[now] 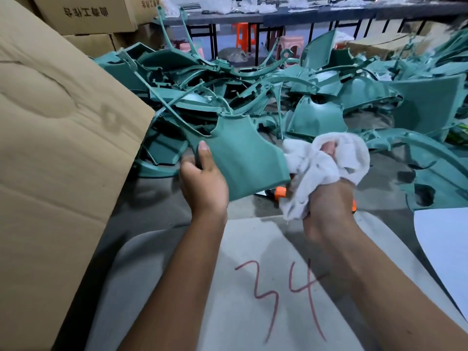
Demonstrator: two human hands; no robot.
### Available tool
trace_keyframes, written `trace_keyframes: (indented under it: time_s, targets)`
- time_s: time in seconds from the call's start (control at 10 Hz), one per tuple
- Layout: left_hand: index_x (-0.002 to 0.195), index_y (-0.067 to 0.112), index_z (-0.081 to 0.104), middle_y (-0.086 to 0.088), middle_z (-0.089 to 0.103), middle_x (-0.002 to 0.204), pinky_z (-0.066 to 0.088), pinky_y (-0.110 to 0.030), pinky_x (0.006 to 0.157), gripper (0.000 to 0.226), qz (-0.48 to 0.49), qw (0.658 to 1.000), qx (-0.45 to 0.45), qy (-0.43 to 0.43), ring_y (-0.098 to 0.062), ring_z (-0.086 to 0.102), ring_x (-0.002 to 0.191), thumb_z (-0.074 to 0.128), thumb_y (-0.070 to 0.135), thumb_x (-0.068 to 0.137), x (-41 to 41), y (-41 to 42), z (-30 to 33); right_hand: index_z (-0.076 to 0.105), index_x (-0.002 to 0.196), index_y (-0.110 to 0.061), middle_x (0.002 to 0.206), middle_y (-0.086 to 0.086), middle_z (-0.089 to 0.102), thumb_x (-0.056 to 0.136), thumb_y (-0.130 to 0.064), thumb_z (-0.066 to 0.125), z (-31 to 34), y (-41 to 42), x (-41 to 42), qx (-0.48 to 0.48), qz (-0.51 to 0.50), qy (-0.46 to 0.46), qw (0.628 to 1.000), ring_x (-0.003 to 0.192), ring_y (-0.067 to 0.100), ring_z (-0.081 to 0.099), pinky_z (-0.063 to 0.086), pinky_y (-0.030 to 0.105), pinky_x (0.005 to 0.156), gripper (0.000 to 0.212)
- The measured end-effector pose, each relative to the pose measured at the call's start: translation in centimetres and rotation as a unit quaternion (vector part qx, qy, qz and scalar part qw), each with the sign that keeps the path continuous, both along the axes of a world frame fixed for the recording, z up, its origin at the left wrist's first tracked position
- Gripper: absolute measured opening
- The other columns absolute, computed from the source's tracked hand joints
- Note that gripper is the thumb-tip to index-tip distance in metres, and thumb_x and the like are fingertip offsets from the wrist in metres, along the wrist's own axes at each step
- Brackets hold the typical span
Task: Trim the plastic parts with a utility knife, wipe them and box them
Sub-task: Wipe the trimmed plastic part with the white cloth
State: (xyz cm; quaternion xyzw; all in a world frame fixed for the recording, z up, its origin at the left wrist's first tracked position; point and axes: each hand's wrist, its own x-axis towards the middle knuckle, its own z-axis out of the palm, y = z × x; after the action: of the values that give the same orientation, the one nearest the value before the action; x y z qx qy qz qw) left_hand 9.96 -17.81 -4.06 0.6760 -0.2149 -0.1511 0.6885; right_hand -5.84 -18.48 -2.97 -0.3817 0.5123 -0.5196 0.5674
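Head view. Left hand (202,183) grips the teal plastic part (240,158) at centre frame, thumb on its face. Right hand (329,198) is curled round a white cloth (326,165), which touches the part's 3 o'clock edge. An orange-handled tool (280,192) shows under the cloth, mostly hidden. A heap of teal parts (316,89) fills 12 to 3 o'clock. Cardboard box flap (58,138) at 9 o'clock. Grey sheet marked "34" (266,287) at 6 o'clock.

Teal plastic part (243,158) tilted, white cloth (326,168) touching.
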Motion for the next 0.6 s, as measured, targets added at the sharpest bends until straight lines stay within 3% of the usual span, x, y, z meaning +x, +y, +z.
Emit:
trace_keyframes:
  time_s: [0.1, 0.2, 0.3, 0.4, 0.5, 0.6]
  targets:
    - [0.069, 0.019, 0.038, -0.009, 0.054, 0.069, 0.044, -0.043, 0.068, 0.046, 0.053, 0.998, 0.015, -0.021, -0.044, 0.059, 0.084, 0.048, 0.049, 0.104, 0.4, 0.5, 0.1, 0.066, 0.093, -0.030, 0.077, -0.010, 0.069, 0.103, -0.049, 0.056, -0.4, 1.7, 0.7, -0.130, 0.133, 0.075, 0.980, 0.067, 0.001, 0.066, 0.054, 0.020, 0.063, 0.023]
    - [0.068, 0.020, 0.038, -0.009, 0.051, 0.063, 0.042, -0.040, 0.063, 0.047, 0.017, 1.000, 0.013, -0.011, -0.039, 0.052, 0.068, 0.048, 0.047, 0.104, 0.3, 0.4, 0.0, 0.065, 0.093, -0.017, 0.057, -0.020, 0.061, 0.108, -0.034, 0.052, -0.9, 2.5, 2.0, -0.259, 0.084, 0.135, 0.953, 0.054, -0.006, 0.059, 0.042, 0.006, 0.053, 0.026]
    - [0.071, 0.014, 0.046, -0.002, 0.054, 0.063, 0.043, -0.031, 0.059, 0.046, -0.050, 0.996, 0.012, 0.069, -0.023, 0.051, 0.060, 0.048, 0.044, 0.105, -1.0, 0.2, 0.4, 0.054, 0.089, -0.026, 0.085, 0.001, 0.065, 0.111, -0.013, 0.043, -0.7, 1.0, 1.6, -0.106, -0.002, 0.026, 0.994, 0.081, 0.021, 0.070, 0.061, 0.031, 0.081, 0.027]
    - [0.083, 0.013, 0.060, -0.001, 0.071, 0.088, 0.059, -0.044, 0.090, 0.041, -0.103, 0.975, 0.006, 0.195, -0.026, 0.070, 0.090, 0.047, 0.044, 0.106, -2.1, 0.2, 0.7, 0.050, 0.086, -0.017, 0.092, 0.007, 0.057, 0.111, -0.014, 0.030, -0.7, 0.5, 0.7, 0.082, 0.002, -0.185, 0.979, 0.080, 0.025, 0.059, 0.053, 0.039, 0.081, 0.032]
    - [0.091, 0.013, 0.062, -0.003, 0.072, 0.103, 0.055, -0.052, 0.099, 0.036, -0.105, 0.955, -0.006, 0.276, -0.029, 0.070, 0.104, 0.049, 0.042, 0.106, -2.4, 0.4, 1.2, 0.052, 0.083, -0.015, 0.075, -0.003, 0.062, 0.092, -0.021, 0.055, -0.5, 0.8, 0.6, -0.095, 0.056, -0.103, 0.989, 0.063, 0.014, 0.058, 0.049, 0.029, 0.063, 0.011]
    - [0.112, 0.008, 0.066, -0.011, 0.074, 0.113, 0.056, -0.052, 0.097, 0.039, -0.137, 0.944, -0.033, 0.297, -0.032, 0.072, 0.104, 0.046, 0.041, 0.107, -2.7, 0.8, 1.6, 0.058, 0.074, -0.016, 0.060, -0.015, 0.062, 0.077, -0.077, 0.048, -1.3, 2.2, 1.4, -0.265, 0.217, 0.052, 0.938, 0.057, -0.002, 0.058, 0.046, 0.016, 0.060, 0.062]
